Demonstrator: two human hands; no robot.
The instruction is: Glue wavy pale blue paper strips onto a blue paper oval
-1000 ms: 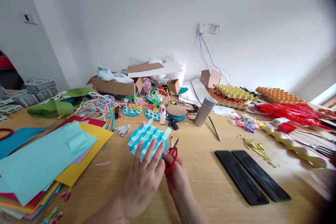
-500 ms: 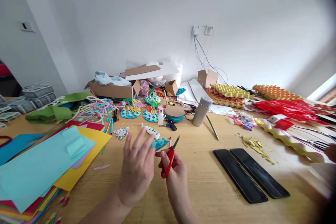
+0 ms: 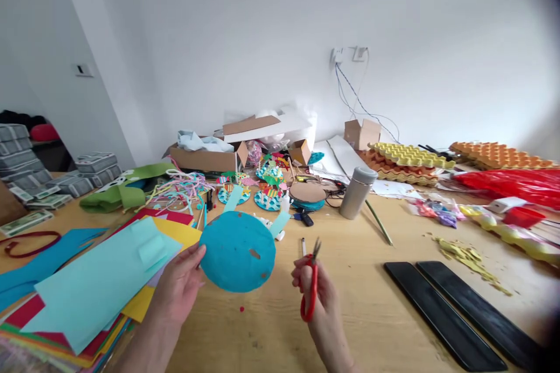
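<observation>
My left hand pinches the left edge of a blue paper-covered disc, held up above the table. Two pale turquoise paper strips, one at the upper left and one at the right, stick out past the disc's rim. Small brown patches show on its blue face. My right hand is closed around red-handled scissors, their blades pointing up and away from me, a short way right of the disc. Behind the disc, a white glue bottle is partly covered. A pen lies just beyond the scissors.
Coloured paper sheets are stacked at left. Decorated discs stand at the back, near a grey thermos. Two black trays lie at right, with yellow scraps and egg cartons beyond.
My left hand has moved left and now holds up the blue disc, which was not visible in hand before. My right hand has shifted right with the scissors. The view has turned left.
</observation>
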